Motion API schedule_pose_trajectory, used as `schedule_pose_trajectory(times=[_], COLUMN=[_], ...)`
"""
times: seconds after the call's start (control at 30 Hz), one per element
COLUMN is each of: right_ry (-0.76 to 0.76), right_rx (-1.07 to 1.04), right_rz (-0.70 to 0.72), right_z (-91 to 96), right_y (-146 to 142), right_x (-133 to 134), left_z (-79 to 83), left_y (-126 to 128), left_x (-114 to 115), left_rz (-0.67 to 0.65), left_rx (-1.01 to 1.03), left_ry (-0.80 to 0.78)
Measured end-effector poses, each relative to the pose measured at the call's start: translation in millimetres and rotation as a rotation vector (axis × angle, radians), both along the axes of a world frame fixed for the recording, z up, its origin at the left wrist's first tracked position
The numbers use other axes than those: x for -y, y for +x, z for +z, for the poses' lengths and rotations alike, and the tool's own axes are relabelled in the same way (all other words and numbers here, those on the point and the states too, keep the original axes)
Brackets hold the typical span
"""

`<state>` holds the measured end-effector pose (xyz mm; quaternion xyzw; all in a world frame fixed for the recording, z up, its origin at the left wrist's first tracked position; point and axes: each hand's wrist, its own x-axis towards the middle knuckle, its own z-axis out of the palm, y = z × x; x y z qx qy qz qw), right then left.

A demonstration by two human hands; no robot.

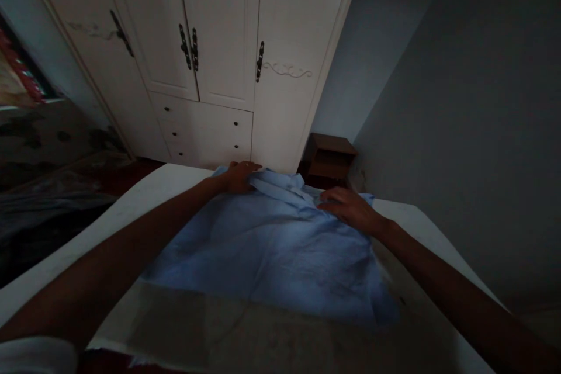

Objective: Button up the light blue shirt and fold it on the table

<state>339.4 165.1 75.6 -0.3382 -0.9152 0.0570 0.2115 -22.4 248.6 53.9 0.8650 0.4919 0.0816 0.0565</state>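
1. The light blue shirt (272,245) lies spread on the white desk (144,198). Its long axis runs from 6 o'clock, nearest the person, to 12 o'clock, where the collar end is bunched.
2. The left hand (239,177) sits at the shirt's 11 o'clock corner. Its grip looks closed, fingers curled over a fold of cloth, though the light is dim.
3. The right hand (348,205) rests at about 1 o'clock on the shirt. Its grip is open, with the palm down and fingers flat on the fabric, holding nothing.
4. Both hands are at the far end, well apart, with the collar between them. The left hand reaches further out.
5. The far desk edge is just beyond both hands. Bare desk shows at 9 o'clock and 3 o'clock.
6. Beyond the edge stand a white wardrobe (219,41) at 12 o'clock and a brown nightstand (328,158) at 1 o'clock.
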Motion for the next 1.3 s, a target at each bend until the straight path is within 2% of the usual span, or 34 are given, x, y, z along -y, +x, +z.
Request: schedule_pose_trajectory(times=[0.1,0.3,0.5,0.63,0.73,0.87,1.0,1.07,1.17,1.3], right_ry=[-0.02,-0.03,-0.187,-0.302,-0.366,-0.391,-0.405,-0.421,-0.411,-0.414], right_rx=[0.083,0.061,0.137,0.092,0.018,-0.133,-0.295,-0.346,-0.317,-0.29], right_rz=[0.011,-0.001,-0.236,-0.201,-0.21,-0.137,-0.069,-0.102,-0.254,-0.375], right_z=[-7.4,-8.9,-11.1,-18.2,-17.5,-5.4,4.1,-0.3,-18.5,-41.4], right_y=[-1,-6,-17,-14,-12,-13,-18,-25,-34,-33], right_x=[14,0,-23,-49,-60,-54,-46,-54,-75,-98], left_z=[0.1,8.9,8.6,6.3,8.2,14.6,19.3,17.5,10.3,3.0], left_y=[-5,-7,8,21,20,7,-10,-16,-17,-17], left_x=[3,-2,-8,-10,-13,-16,-17,-18,-19,-14], left_rz=[-0.046,-0.146,-0.08,-0.062,-0.045,-0.032,0.008,0.063,0.139,0.088], left_rx=[-0.037,-0.05,-0.103,-0.082,0.022,0.195,0.288,0.294,0.248,0.205], left_ry=[0.035,0.032,-0.1,-0.118,-0.136,-0.152,0.003,0.043,0.014,-0.079])
